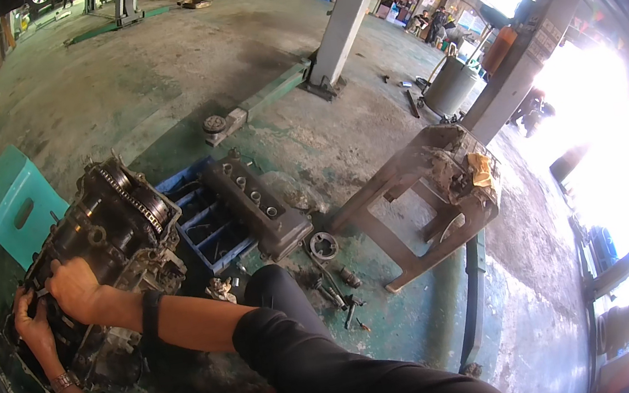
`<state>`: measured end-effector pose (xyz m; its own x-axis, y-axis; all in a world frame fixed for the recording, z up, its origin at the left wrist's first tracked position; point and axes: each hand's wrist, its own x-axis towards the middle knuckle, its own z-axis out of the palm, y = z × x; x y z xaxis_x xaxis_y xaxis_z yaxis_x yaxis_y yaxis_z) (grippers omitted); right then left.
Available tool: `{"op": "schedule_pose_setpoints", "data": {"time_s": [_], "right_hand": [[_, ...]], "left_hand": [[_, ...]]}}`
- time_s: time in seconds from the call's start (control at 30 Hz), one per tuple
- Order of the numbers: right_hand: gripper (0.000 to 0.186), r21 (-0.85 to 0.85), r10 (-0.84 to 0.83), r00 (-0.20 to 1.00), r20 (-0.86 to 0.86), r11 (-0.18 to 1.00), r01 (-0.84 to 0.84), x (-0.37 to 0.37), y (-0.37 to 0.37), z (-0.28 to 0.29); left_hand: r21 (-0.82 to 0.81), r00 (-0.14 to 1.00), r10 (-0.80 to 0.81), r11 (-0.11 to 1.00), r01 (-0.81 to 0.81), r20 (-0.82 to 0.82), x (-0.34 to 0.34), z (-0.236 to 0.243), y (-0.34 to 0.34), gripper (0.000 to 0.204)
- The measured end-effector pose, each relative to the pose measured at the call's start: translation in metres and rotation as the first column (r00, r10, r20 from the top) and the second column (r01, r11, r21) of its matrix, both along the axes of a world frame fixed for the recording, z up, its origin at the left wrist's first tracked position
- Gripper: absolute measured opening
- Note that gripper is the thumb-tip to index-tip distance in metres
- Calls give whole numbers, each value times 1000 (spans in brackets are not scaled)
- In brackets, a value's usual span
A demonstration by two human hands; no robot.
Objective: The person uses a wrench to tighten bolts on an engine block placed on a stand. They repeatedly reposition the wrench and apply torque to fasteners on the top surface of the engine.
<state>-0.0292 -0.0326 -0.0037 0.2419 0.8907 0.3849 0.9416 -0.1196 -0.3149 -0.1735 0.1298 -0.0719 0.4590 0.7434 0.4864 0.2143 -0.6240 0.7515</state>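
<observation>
A dark, oily engine [90, 218] lies on the floor at the left, with a metal chain [127, 193] running over its far end. My right hand [76, 290] is closed in a fist at the engine's near left part, and whatever it grips is hidden. Just left of it, my left hand [35, 326] has its fingers curled at the engine's edge. Between the two hands shows a small pale metal piece [42, 292], too small to name. My right forearm crosses over the engine's near side.
A teal plastic stool [22, 209] stands beyond the engine. To its right are a blue divided tray [214, 229] and a dark valve cover [255, 205]. Loose metal parts, among them a ring [323, 245], lie by my knee. A brown metal stand [386, 243] bears a dirty part.
</observation>
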Motion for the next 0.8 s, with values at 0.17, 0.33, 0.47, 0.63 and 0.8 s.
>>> {"op": "schedule_pose_setpoints", "data": {"time_s": [0.17,0.33,0.47,0.63,0.8], "right_hand": [[11,42,-19,1000,-10,999,20,-2,2,-1],[11,8,-35,999,-19,999,35,-3,5,0],[14,-9,-82,996,-21,997,82,-5,11,-6],[12,47,-123,992,-35,991,124,-7,15,-11],[13,-104,-123,992,3,987,122,-8,1,12]], "left_hand": [[73,999,38,997,-35,-37,1,-6,8,26],[78,998,60,995,-58,-19,2,-8,8,27],[87,998,68,994,-66,-13,3,-7,7,25],[122,997,73,990,-70,-19,2,-5,4,23],[211,985,148,969,-126,-92,7,18,-20,22]]}}
